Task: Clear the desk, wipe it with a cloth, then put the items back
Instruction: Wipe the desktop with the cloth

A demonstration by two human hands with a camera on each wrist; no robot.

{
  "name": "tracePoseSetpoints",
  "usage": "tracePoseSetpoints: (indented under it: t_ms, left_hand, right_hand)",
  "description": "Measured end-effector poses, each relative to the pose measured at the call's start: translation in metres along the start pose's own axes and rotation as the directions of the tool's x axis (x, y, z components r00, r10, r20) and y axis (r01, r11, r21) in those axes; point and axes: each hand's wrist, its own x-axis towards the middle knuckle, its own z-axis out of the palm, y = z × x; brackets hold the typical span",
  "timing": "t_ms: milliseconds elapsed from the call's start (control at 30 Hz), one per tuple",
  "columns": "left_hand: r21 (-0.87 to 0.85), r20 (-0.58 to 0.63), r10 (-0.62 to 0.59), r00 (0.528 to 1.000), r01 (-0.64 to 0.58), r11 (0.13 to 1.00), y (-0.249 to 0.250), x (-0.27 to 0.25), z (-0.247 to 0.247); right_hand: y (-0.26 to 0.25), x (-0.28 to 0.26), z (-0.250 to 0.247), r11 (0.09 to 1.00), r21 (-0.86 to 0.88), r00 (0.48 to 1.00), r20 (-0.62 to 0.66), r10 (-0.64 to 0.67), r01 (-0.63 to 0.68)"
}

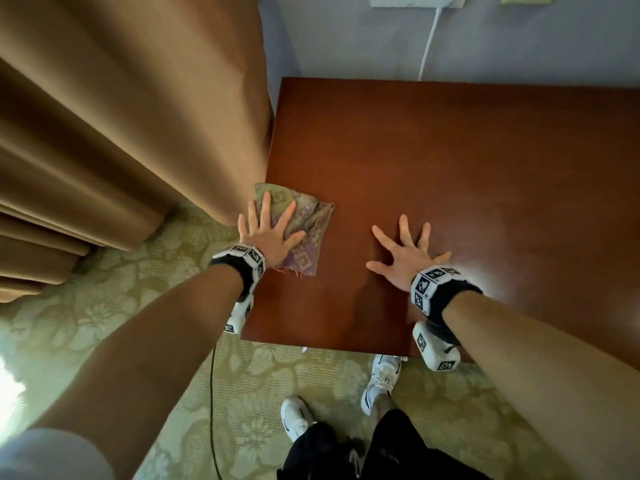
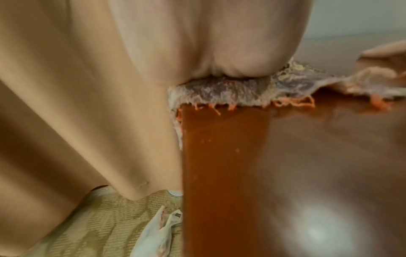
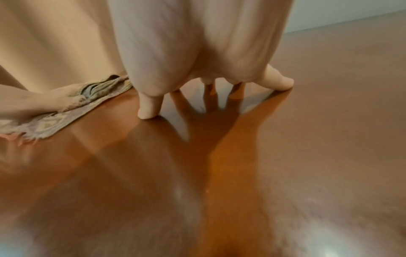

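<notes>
Fingers point(image 1: 266, 206) of the left hand point(image 1: 268, 233) lie straight and spread, pressing flat on the cloth point(image 1: 304, 223) — no curl, no pinch. Fingers of the right hand point(image 1: 407, 258) are likewise extended and splayed; only the fingertips point(image 3: 147, 114) and thumb bear on the bare desk point(image 1: 467, 174), with the palm raised clear of the surface.

Cloth position: directly beneath the left palm and fingers, at the desk's left edge, beside the curtain point(image 1: 131, 116). Its far portion extends past the left fingertips; a crumpled fold sits on the thumb side, between the two hands and apart from the right fingers. The long axis runs from the left wrist toward the fingertips, roughly parallel to the desk's left edge. The frayed hem with orange threads point(image 2: 219, 97) lies below the heel of the palm and hangs slightly over the desk's side edge.

Markings: the cloth carries a woven geometric key pattern in purple and green — no readable text. Both wristbands point(image 1: 431, 287) carry black-and-white square code markers; no lettering is legible.

A white cable point(image 1: 429, 43) runs down the wall beyond the right fingertips.
</notes>
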Motion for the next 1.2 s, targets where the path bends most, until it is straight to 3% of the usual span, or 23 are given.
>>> tracePoseSetpoints:
  t_ms: [200, 433, 500, 633, 900, 1033, 1200]
  left_hand:
    - [-0.066, -0.111, 0.019, 0.994, -0.026, 0.997, 0.001, -0.022, 0.022]
    - [0.038, -0.238, 0.087, 0.967, -0.08, 0.996, 0.004, -0.108, 0.082]
    - [0.044, -0.174, 0.127, 0.976, -0.122, 0.992, 0.018, -0.133, 0.093]
    - [0.003, -0.159, 0.121, 0.98, -0.122, 0.992, 0.063, -0.161, 0.108]
    - [-0.021, -0.082, 0.242, 0.967, -0.244, 0.969, 0.186, -0.148, 0.091]
    - [0.014, -0.071, 0.233, 0.97, -0.232, 0.973, 0.187, -0.146, 0.085]
    - [0.059, -0.078, 0.259, 0.963, -0.255, 0.965, 0.154, -0.151, 0.089]
  right_hand:
    - [-0.002, 0.002, -0.01, 0.999, 0.045, 1.0, 0.016, -0.006, 0.005]
    - [0.004, -0.007, -0.005, 0.999, 0.025, 0.999, -0.03, -0.035, 0.035]
    - [0.012, -0.012, -0.004, 0.998, -0.02, 0.998, -0.029, -0.058, 0.058]
    - [0.035, -0.018, -0.003, 0.99, -0.106, 0.995, -0.022, -0.098, 0.096]
    - [0.095, -0.009, -0.017, 0.988, -0.138, 0.994, -0.068, -0.08, 0.07]
    - [0.099, -0.009, -0.007, 0.989, -0.13, 0.993, -0.085, -0.083, 0.071]
    - [0.096, -0.018, 0.007, 0.992, -0.112, 0.991, -0.116, -0.067, 0.054]
